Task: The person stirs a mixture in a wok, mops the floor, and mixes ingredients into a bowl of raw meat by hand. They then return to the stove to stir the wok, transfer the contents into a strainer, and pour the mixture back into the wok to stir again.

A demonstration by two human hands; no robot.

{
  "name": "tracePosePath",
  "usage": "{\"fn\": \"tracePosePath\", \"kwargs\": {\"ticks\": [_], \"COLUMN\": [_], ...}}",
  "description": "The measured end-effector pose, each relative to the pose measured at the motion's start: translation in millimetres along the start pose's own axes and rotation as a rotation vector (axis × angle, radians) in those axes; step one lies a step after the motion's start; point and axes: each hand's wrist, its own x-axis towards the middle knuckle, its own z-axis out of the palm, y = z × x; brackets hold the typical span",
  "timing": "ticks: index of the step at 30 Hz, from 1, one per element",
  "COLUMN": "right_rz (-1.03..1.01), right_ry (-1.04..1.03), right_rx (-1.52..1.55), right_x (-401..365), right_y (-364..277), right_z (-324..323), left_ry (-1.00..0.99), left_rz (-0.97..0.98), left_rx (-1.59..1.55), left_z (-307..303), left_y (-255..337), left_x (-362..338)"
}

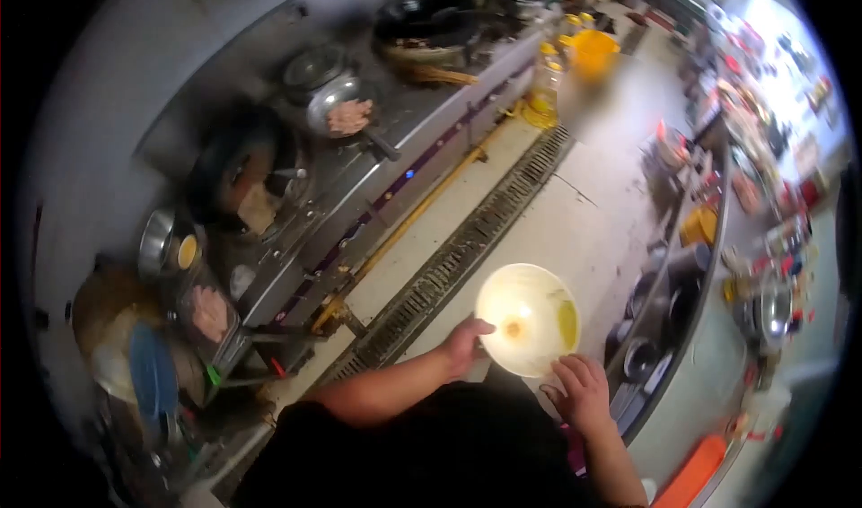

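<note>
In front of my body is a white bowl [516, 302], tilted, with a yellow-green liquid [567, 325] gathered along its right side and a brownish spot near the middle of its inside. My left hand [465, 346] is closed on the bowl's lower left rim, thumb at the edge. At the lower right rim, the bent fingers of my right hand [579, 387] hold the edge. Below the bowl is the floor.
A steel stove counter runs along the left, bearing a pan of pale meat pieces [350, 118], a dark wok [242, 167] and a tray of pink meat [211, 313]. Oil bottles [541, 95] and an orange-yellow bucket [594, 55] stand ahead. A worktable [696, 373] with shelves lies right.
</note>
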Motion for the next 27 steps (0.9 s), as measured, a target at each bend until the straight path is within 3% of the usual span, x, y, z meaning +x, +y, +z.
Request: {"fn": "tracePosePath", "kwargs": {"ticks": [1,2,4,7,9,12,14,18,20,24,27], "right_rz": [0.006,0.011,-0.031,-0.022,0.016,0.065,0.256,0.275,0.475,0.691,0.791], "right_ry": [-0.029,-0.061,-0.097,-0.045,-0.116,-0.215,-0.394,-0.587,-0.730,-0.743,-0.823], "right_rx": [0.007,0.014,0.028,0.148,0.256,0.399,0.838,1.058,1.333,1.475,1.395], "right_x": [18,41,88,156,203,260,301,382,428,499,541], "right_y": [14,29,61,113,130,145,157,146,128,108,97], "right_z": [0,2,1,15,29,67,113,197,227,285,313], "left_ry": [0.086,0.225,0.160,0.305,0.493,0.465,0.545,0.595,0.581,0.524,0.568], "left_rz": [-0.053,0.145,0.287,0.432,0.546,0.672,0.677,0.744,0.726,0.745,0.764], "left_rx": [-0.009,0.070,-0.182,-0.245,-0.374,-0.421,-0.495,-0.525,-0.537,-0.578,-0.502], "left_z": [-29,-29,-104,-84,-73,-85,-73,-104,-121,-162,-196], "left_y": [3,23,17,66,82,93,112,123,142,189,221], "left_x": [6,1,30,0,-13,-10,-7,9,18,48,70]}}
